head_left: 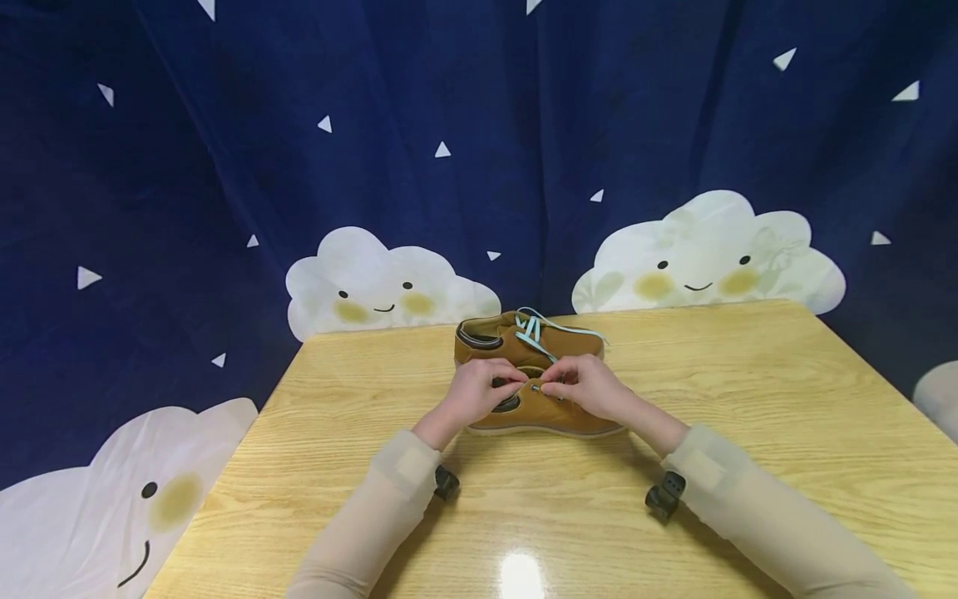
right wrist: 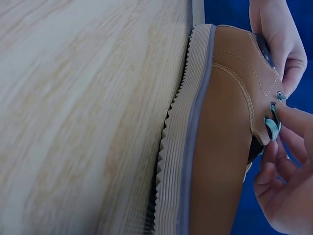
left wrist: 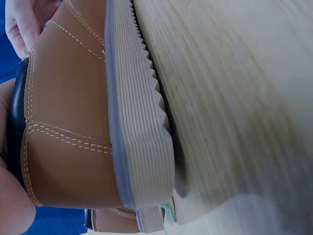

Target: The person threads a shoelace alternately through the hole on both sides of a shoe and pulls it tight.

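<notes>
Two brown shoes lie side by side on the table, toes to the right. My left hand (head_left: 477, 391) pinches the nearer shoe (head_left: 557, 420) at the top corner of its eyelet flap, thumb and fingers close by the last eyelet (right wrist: 279, 96). Opposite it, my right hand (head_left: 596, 388) has thumb and fingertips together on a light blue shoelace (right wrist: 273, 128), which passes through eyelets on the near flap. In the left wrist view, the shoe's heel and ridged sole (left wrist: 142, 122) fill the middle. The inner side of the flap is hidden from view.
Directly behind stands the second shoe (head_left: 576, 343), its light blue lace (head_left: 565, 327) lying loose over the toe. Both shoes sit on a pale wooden table (head_left: 359, 399), near its far edge. Beyond that hangs a dark blue curtain (head_left: 449, 200) with white clouds.
</notes>
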